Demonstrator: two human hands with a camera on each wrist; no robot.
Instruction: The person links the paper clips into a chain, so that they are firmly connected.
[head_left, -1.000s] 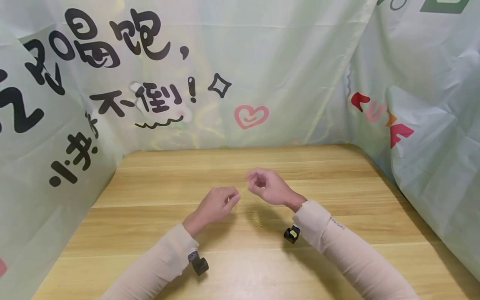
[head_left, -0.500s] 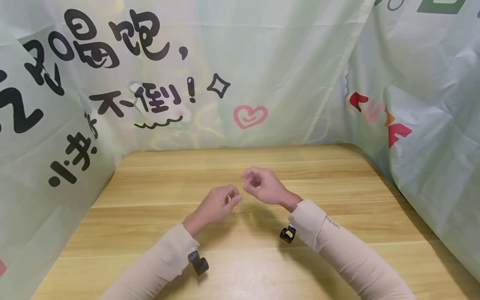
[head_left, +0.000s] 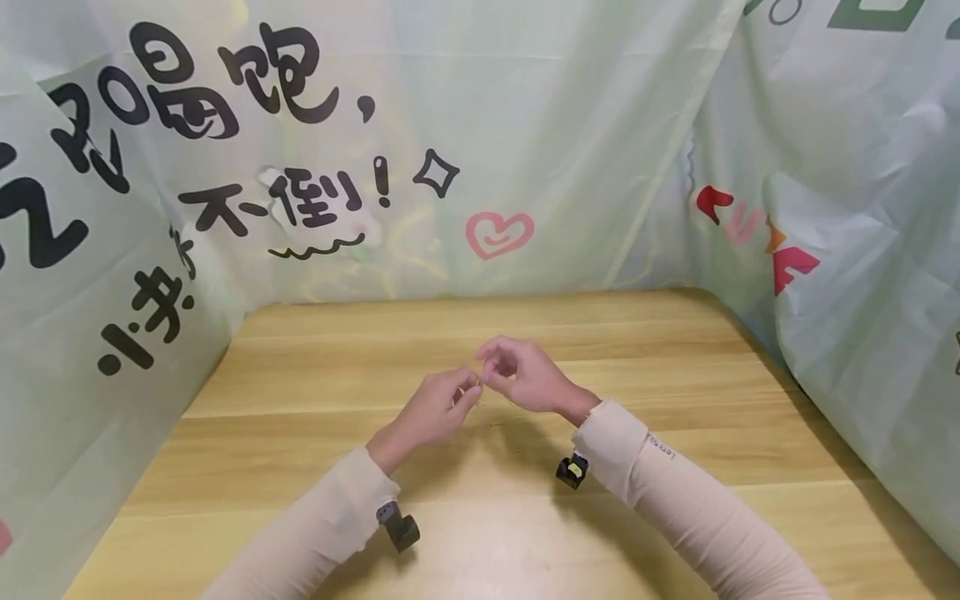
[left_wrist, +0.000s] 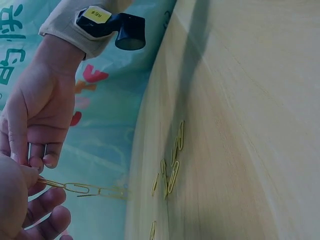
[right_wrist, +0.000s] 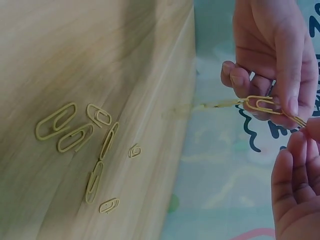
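Observation:
Over the middle of the table both hands meet, fingertips almost together. My left hand point(head_left: 429, 410) pinches a gold paper clip point(right_wrist: 260, 103) between thumb and forefinger. From it trails a short chain of linked paper clips point(left_wrist: 76, 188), its far end blurred. In the right wrist view, my right hand point(head_left: 531, 377) pinches another paper clip point(right_wrist: 299, 121) right at the end of the held one. The fingers partly hide where these two clips meet. Below the hands, several loose gold paper clips point(right_wrist: 56, 121) lie on the wooden table point(head_left: 300, 467).
A printed cloth point(head_left: 585, 150) with black characters and a pink heart hangs behind and beside the table. Small black cameras are strapped at the left wrist point(head_left: 399, 527) and the right wrist point(head_left: 572, 471).
My right hand has moved a little left and closed the gap to my left hand, so the fingertips now meet. The left hand has stayed nearly in place.

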